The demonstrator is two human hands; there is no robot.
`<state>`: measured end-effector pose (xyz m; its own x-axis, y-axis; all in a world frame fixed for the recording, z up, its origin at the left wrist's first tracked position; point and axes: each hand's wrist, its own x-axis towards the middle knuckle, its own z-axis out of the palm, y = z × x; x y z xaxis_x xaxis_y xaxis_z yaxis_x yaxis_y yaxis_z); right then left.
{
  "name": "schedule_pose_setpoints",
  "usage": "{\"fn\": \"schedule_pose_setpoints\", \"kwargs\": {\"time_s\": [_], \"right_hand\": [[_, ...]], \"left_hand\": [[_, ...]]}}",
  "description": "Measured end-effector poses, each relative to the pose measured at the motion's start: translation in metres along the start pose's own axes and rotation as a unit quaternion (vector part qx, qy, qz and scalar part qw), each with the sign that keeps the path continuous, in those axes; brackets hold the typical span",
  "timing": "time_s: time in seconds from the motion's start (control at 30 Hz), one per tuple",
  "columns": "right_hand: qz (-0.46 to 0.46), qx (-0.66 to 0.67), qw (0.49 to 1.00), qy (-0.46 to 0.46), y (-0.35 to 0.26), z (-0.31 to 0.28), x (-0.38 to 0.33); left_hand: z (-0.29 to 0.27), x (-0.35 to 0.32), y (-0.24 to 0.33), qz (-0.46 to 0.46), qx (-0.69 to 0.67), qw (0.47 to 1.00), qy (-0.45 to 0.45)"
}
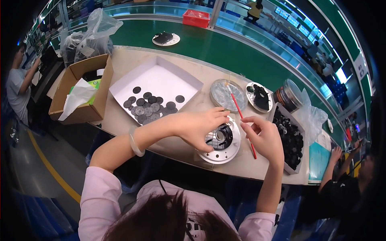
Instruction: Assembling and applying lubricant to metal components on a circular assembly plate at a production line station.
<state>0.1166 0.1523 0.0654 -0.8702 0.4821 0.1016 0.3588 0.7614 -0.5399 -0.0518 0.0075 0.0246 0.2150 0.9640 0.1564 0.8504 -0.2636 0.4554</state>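
My left hand [203, 127] reaches across a white round housing [231, 154], its thumb on the near side and its fingers at the far rim, gripping it on the table. Inside the housing sits a black round part [227, 137] with a grid, partly hidden by that hand. My right hand [263, 138] pinches a thin red stick [237, 105], which looks like a brush handle. The stick slants, with its far end over a clear round dish [219, 94] and its lower end below my right hand.
A white tray [161, 70] holds several black discs [149, 108]. At left stands a cardboard box [80, 112] with tissues; at right, a box of small black parts [287, 136]. Another white housing [259, 96] lies beyond my right hand. A green conveyor [136, 34] runs behind; co-workers sit either side.
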Motion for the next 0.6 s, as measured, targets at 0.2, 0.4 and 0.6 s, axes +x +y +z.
{"fn": "schedule_pose_setpoints", "kwargs": {"time_s": [0.2, 0.4, 0.6], "right_hand": [[-0.024, -0.014, 0.999, 0.019, 0.003, 0.003, -0.013], [-0.005, -0.029, 0.999, -0.011, -0.004, 0.004, -0.013], [-0.027, -0.019, 0.998, 0.049, 0.015, -0.010, -0.029]], "left_hand": [[0.012, -0.008, -0.001, -0.004, -0.045, 0.997, 0.061], [0.017, -0.015, -0.005, -0.013, -0.070, 0.995, 0.073], [-0.030, -0.132, 0.064, -0.055, -0.179, 0.967, 0.173]]}}
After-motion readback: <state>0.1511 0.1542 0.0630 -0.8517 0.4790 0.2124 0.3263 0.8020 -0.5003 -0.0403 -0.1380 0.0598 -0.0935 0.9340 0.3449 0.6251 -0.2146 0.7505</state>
